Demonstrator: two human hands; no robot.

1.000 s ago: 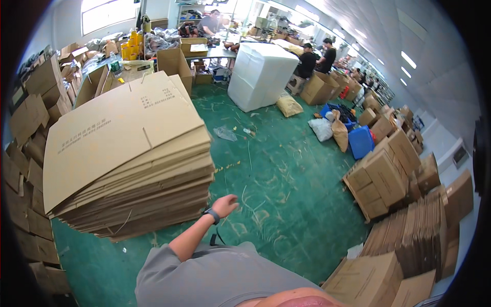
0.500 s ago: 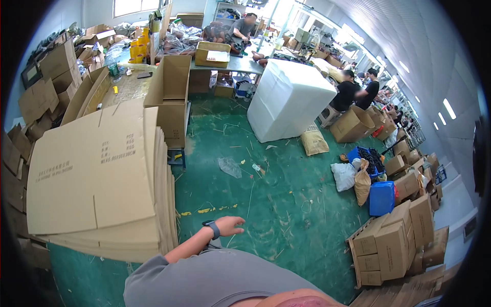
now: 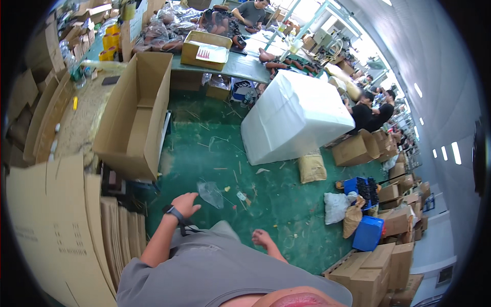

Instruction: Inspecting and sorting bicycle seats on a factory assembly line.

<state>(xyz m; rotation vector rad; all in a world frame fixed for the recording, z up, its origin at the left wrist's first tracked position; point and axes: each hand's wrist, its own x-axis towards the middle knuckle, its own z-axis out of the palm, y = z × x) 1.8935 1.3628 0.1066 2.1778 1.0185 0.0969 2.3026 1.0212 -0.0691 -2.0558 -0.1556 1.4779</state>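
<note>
My left hand (image 3: pixel 185 205), with a dark watch on its wrist, hangs over the green floor with its fingers apart and nothing in them. My right hand (image 3: pixel 262 238) is lower and further right, loosely curled with nothing seen in it. Nearest to my left hand are a clear plastic sheet (image 3: pixel 210 194) lying on the floor and a stack of flat cardboard sheets (image 3: pixel 51 215). Beyond them a tall open cardboard box (image 3: pixel 128 161) stands at the edge of a worktable (image 3: pixel 84 128). Neither hand touches any of these.
A big white wrapped block (image 3: pixel 291 117) stands ahead, with a yellowish sack (image 3: pixel 312 168) beside it. Bags, a blue bin (image 3: pixel 368 233) and stacked cartons (image 3: pixel 358 273) line the right. At the back, a person (image 3: pixel 250 14) works behind a long bench (image 3: pixel 240 66).
I have moved forward, so the open box and the wrapped block appear nearer. My left hand has shifted left and up in view, and my right hand has come into sight.
</note>
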